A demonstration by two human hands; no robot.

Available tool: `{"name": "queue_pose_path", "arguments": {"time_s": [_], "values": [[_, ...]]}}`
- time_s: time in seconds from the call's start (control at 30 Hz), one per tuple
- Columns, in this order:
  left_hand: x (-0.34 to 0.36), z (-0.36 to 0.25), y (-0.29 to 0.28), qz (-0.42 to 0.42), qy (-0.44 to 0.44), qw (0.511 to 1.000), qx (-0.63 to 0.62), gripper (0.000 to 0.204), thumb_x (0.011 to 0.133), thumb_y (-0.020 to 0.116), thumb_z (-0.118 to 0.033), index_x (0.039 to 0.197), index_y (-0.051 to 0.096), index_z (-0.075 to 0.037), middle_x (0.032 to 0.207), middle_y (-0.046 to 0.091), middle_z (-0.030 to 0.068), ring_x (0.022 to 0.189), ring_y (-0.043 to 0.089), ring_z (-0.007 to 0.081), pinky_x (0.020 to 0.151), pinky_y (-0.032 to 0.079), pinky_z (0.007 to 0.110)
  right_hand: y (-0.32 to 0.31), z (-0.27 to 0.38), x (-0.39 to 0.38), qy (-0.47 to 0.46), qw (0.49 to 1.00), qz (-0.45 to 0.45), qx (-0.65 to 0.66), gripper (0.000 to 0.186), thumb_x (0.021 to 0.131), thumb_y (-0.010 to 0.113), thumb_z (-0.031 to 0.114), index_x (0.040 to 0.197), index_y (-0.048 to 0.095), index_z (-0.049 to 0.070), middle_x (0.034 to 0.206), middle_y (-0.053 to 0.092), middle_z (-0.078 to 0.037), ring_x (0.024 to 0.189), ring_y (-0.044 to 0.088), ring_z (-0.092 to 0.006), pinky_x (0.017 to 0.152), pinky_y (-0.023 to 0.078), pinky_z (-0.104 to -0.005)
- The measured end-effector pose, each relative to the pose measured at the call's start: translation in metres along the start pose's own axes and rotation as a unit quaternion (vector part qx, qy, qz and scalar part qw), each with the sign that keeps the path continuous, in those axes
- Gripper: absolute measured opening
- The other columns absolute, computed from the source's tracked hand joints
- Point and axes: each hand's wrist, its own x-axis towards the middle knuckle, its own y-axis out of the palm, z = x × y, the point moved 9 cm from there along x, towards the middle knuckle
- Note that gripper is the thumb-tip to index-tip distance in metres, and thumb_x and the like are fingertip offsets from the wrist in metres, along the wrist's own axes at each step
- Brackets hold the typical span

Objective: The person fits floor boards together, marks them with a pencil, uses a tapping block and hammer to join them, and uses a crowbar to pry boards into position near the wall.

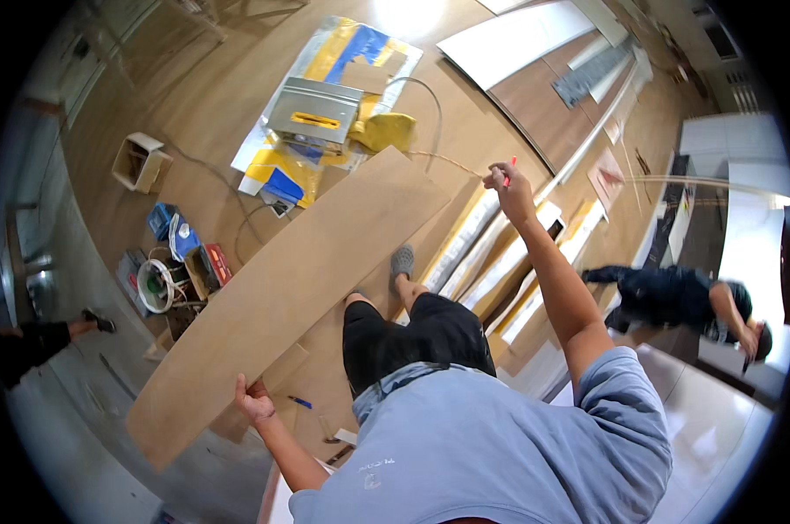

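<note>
A long, flat wooden board [299, 253] stretches diagonally in front of me, from the lower left up toward the middle. My left hand [255, 403] grips its near edge close to the lower left end, thumb on top. Away from the board, to the right of its far end, my right hand [510, 190] is raised and closed around a slim red pencil [514, 162]; whether it is a pencil or a pen is hard to tell. Just past the far end lies a table saw [314, 109] with a grey metal top and a yellow insert.
White and yellow-edged panels [469, 240] lie right of my feet. Larger boards [517, 44] stretch at the far right. A white bucket [156, 286] and tool boxes stand left; a blue cutter [300, 403] lies on the floor. One person [674, 297] bends at right; another's leg shows left.
</note>
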Motion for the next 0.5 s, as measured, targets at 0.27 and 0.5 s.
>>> {"name": "queue_pose_path", "arguments": {"time_s": [0.27,0.5], "values": [[0.031,0.025,0.04,-0.073,0.084,0.988,-0.103,0.033,0.091,0.07,-0.009,0.12,0.063,0.004,0.118,0.07,0.0141,0.108,0.068,0.0252,0.092,0.059,0.037,0.099,-0.059,0.148,0.004,0.94,0.223,-0.259,0.015,0.093,0.062,0.02,0.104,0.067,0.01,0.085,0.071,-0.023,0.086,0.071,-0.039,0.075,0.054,-0.0457],[0.105,0.068,0.062,-0.05,0.11,0.977,-0.174,0.032,0.094,0.065,-0.005,0.124,0.061,0.004,0.123,0.069,0.0157,0.112,0.068,0.0271,0.094,0.06,0.043,0.133,-0.101,0.258,-0.043,0.888,0.315,-0.331,0.008,0.091,0.061,0.015,0.092,0.065,0.008,0.077,0.071,-0.011,0.071,0.071,-0.0268,0.066,0.055,-0.0399]]}}
